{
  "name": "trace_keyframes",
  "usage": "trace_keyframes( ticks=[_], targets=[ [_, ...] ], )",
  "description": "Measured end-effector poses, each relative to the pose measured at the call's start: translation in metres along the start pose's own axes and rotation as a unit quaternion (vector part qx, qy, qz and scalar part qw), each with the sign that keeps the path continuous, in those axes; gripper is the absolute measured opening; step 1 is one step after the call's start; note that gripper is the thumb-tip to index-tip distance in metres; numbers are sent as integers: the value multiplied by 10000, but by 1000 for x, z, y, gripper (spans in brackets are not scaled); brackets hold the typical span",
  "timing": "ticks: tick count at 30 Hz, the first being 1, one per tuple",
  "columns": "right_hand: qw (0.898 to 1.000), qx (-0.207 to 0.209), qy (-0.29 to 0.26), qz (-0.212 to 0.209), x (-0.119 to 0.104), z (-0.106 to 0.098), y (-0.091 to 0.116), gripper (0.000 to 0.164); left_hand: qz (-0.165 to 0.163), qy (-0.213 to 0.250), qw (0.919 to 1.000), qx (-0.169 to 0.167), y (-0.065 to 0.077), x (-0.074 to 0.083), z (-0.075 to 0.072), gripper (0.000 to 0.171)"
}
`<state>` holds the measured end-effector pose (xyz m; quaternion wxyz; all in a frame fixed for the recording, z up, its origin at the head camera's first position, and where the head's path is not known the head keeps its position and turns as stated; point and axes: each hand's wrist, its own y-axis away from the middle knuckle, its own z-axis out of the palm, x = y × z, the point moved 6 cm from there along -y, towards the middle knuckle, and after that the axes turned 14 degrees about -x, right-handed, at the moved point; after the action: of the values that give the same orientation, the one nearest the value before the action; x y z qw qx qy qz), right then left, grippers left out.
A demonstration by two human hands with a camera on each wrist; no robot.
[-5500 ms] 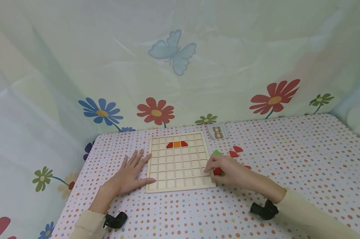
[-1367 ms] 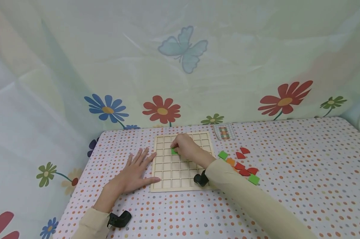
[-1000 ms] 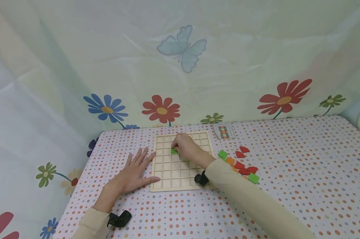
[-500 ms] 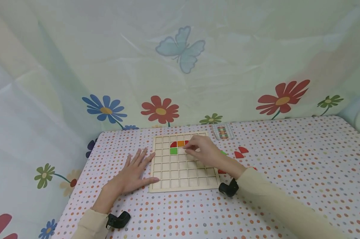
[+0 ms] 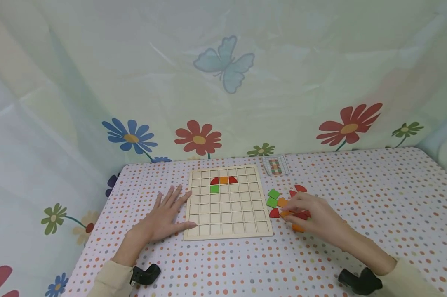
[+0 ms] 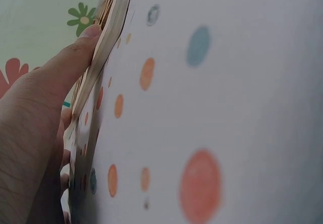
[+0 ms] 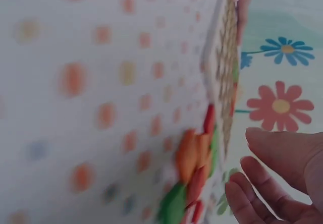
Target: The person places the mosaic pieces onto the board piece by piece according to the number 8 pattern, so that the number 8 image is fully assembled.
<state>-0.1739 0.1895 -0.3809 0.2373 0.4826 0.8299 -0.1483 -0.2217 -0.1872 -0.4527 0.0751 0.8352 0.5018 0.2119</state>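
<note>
My left hand (image 5: 160, 218) lies with fingers spread at the left side of a wooden grid board (image 5: 229, 216), its thumb and fingertips on the rim. In the grid's upper part sit an orange square (image 5: 223, 180) between red quarter-circle tiles (image 5: 214, 181), with a green square tile (image 5: 214, 189) below the left one. My right hand (image 5: 320, 216) hovers over a pile of loose tiles right of the board, thumb and fingers apart and nothing between them in the right wrist view. It partly hides red tiles (image 5: 301, 215) and an orange tile (image 5: 297, 228).
Beside the board's right edge lie green squares (image 5: 273, 194), an orange tile (image 5: 282, 202) and a red quarter circle (image 5: 274, 213). A small pattern card (image 5: 276, 166) lies behind. A dotted cloth (image 5: 227, 272) covers the table, with a flowered curtain (image 5: 283, 90) at the back.
My right hand brought a green square to the grid and let it go below the left red tile. It then moved right, back over the loose tiles. The left hand stays at the board.
</note>
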Motion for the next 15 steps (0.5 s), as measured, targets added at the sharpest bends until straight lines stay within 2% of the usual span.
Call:
trace_keyframes(
  ticks=[4, 8, 15],
  targets=[
    [9982, 146, 292, 497, 23, 0, 22, 22, 54, -29, 10000, 48, 0, 0, 0, 99],
    [9962, 172, 258, 817, 39, 3, 36, 24, 102, -10, 9999, 37, 1, 0, 2, 99],
    [9952, 83, 138, 966, 46, 10, 41, 28, 127, 17, 9999, 40, 3, 0, 6, 97]
  ],
)
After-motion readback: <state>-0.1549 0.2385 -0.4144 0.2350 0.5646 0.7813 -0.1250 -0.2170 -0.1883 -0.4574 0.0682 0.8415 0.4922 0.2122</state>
